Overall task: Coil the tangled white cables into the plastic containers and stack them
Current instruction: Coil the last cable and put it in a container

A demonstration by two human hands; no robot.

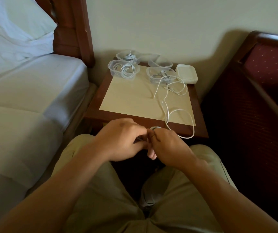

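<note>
Left grip (123, 140) and right grip (166, 147) meet, fingers curled; forearms converge.

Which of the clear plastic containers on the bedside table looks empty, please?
The back right container, behind the one with a cable trailing out: no coiled white cable shows inside it, unlike the other three.

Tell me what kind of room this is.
Probably a hotel room or bedroom: a bed with white sheets and a wooden headboard stands beside a small nightstand against the wall.

Loose white cable (166, 101) trails past four clear containers (123, 70).
</note>
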